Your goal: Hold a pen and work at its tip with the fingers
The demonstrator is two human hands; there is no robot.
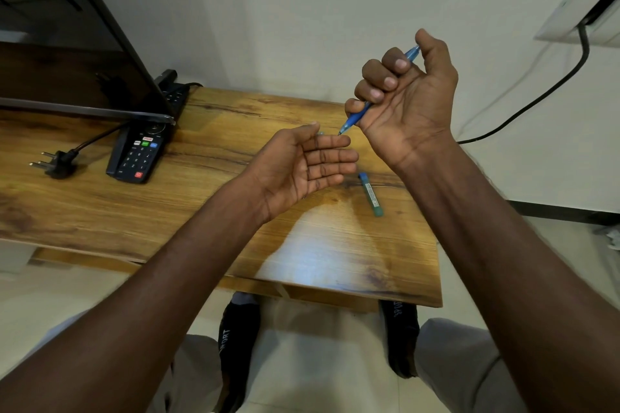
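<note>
At the far left a loose power plug (57, 163) lies on the wooden table (302, 245), with a black remote (139, 151) beside it under the edge of a dark screen (67, 43). My left hand (302, 164) hovers palm up over the table, fingers straight and relaxed, holding nothing that I can make out (something small and pale shows behind the fingertips, too hidden to name). My right hand (402, 94) is raised, clenched around a blue pen (355, 116), its tip pointing down, just at my left index finger. Below, a blue-green tube (370, 194) lies on the table.
</note>
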